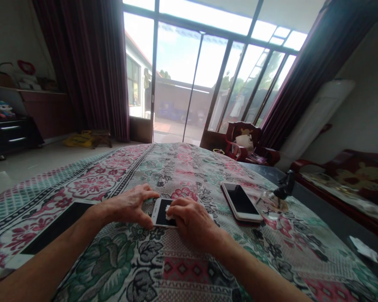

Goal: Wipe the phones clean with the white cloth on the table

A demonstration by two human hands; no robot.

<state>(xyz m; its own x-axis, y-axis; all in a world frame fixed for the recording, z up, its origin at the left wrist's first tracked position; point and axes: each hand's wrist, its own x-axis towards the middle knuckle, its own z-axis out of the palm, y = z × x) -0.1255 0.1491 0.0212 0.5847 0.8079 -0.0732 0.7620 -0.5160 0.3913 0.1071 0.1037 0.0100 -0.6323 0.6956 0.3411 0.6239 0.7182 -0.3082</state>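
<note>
A white smartphone (pixel 160 213) lies screen up on the patterned cloth in front of me. My left hand (pixel 132 204) grips its left end, thumb on the near corner and fingers at the far corner. My right hand (pixel 192 218) presses a crumpled white tissue (pixel 168 212) onto the dark screen, fingers pinched around it and covering the phone's right part. Further right rests a stack of white phones or tablets (pixel 241 202). Beside that stands a clear spray bottle (pixel 272 203) with a black nozzle. Under my left forearm, a white tablet (pixel 55 228) is partly hidden.
A floral cloth (pixel 113 260) covers the table. At the right, a folded white tissue (pixel 363 249) lies on a dark surface. Wooden chairs (pixel 244 138) and a bench (pixel 359 180) stand beyond. Dark curtains (pixel 88 67) flank a glass door, with a black drawer cabinet (pixel 14 132) at the left.
</note>
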